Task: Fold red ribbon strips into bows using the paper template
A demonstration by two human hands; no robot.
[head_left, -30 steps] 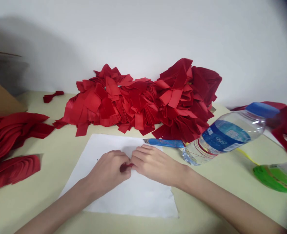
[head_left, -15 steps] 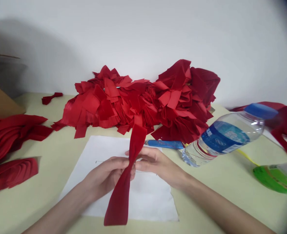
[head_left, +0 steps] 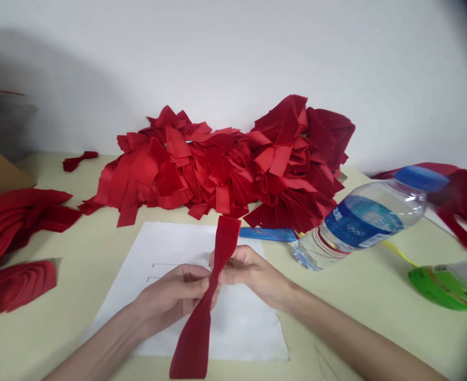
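Observation:
A dark red velvet ribbon (head_left: 194,336), pinched narrow at its middle and flaring toward both ends, stretches between my hands above a white sheet of paper (head_left: 249,328). My left hand (head_left: 178,291) grips the gathered middle from the left, thumb on top. From the other side my right hand (head_left: 249,272) pinches the same narrow part with thumb and fingers. Some fingertips are hidden behind the ribbon. Thin printed lines show on the paper near my left hand. Just beyond my right hand lies a blue-handled tool (head_left: 267,234).
Behind the paper a big heap of red ribbon pieces (head_left: 217,169) stands against the wall. More red ribbon strips (head_left: 19,222) lie at left. On the right are a tilted water bottle (head_left: 360,222) and a green package (head_left: 448,286). A small red bow (head_left: 80,160) lies far left.
Both hands and the ribbon have come slightly lower in the view, still held at the middle. The ribbon's upper end has dropped a little. The whole scene has shifted slightly left.

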